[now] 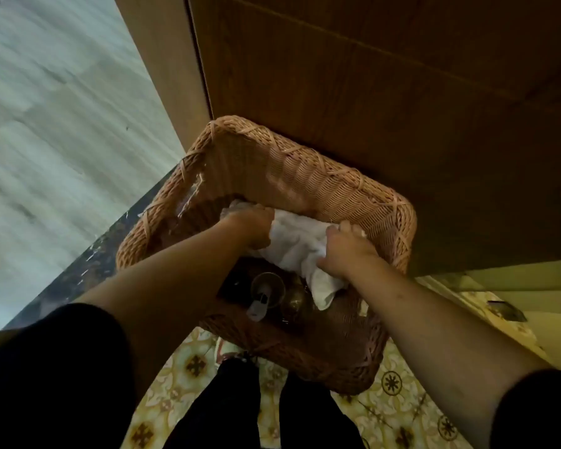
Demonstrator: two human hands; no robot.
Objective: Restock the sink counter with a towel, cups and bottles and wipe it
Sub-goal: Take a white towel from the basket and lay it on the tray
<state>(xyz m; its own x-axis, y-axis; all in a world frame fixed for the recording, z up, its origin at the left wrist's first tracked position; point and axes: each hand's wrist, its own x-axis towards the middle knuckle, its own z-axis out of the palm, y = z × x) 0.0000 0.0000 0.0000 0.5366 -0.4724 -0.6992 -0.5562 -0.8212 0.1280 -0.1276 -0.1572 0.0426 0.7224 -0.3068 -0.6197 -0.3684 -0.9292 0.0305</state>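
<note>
Gripping the white towel (297, 244) with my left hand (251, 226) and right hand (345, 249) inside the wicker basket (305, 176); no labels readable.

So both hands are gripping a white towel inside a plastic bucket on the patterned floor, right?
Not quite. The head view shows both the left hand and the right hand gripping the white towel, but it lies inside a woven wicker basket, not a plastic bucket, on the patterned floor.
</note>
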